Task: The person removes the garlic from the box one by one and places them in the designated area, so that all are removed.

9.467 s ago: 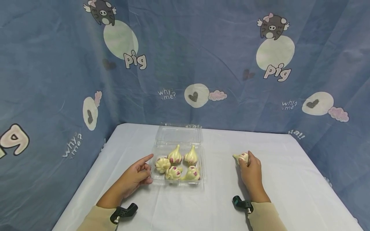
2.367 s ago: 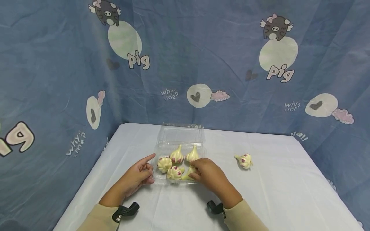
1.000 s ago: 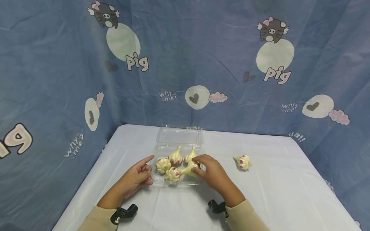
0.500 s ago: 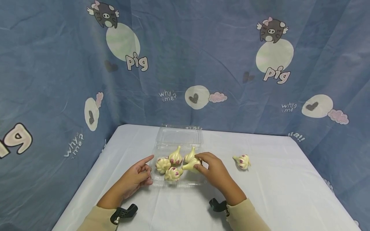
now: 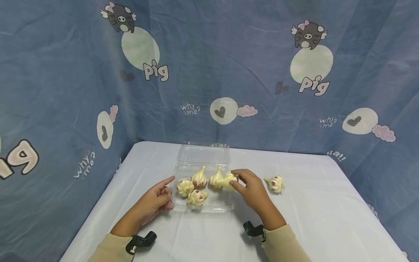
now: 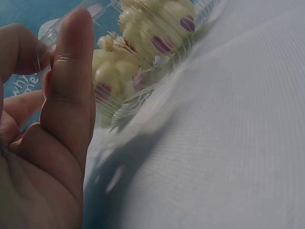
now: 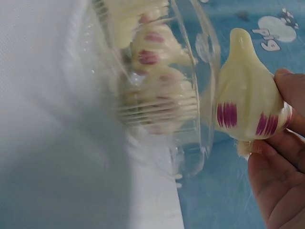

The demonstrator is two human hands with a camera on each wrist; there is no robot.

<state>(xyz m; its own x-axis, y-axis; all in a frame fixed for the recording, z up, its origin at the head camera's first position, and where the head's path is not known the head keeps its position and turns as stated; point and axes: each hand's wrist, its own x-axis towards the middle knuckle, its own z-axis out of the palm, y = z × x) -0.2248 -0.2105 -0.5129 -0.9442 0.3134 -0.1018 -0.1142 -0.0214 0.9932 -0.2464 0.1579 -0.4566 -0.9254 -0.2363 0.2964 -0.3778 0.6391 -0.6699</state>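
My right hand [image 5: 253, 189] pinches a garlic bulb [image 5: 226, 182] between thumb and fingers, above the right wall of an open clear plastic clamshell box [image 5: 216, 205]. In the right wrist view, this garlic bulb [image 7: 245, 90] is cream with purple patches, its neck pointing up. Several similar bulbs lie in the box, among them one at the left [image 5: 185, 187] and one at the front [image 5: 197, 197]. At the box's left edge is my left hand [image 5: 154, 200], index finger extended. In the left wrist view, its fingers [image 6: 71, 86] hold the clear rim.
Another garlic bulb [image 5: 275, 183] lies on the white tablecloth [image 5: 314, 211], right of my right hand. The box's raised lid [image 5: 203, 154] leans toward the back. A blue printed curtain [image 5: 262, 72] closes off the rear and sides.
Earlier, my right hand left one bulb on the cloth at the right, then took hold of another in the box. It has lifted that one up and rightward. The left hand stays put.
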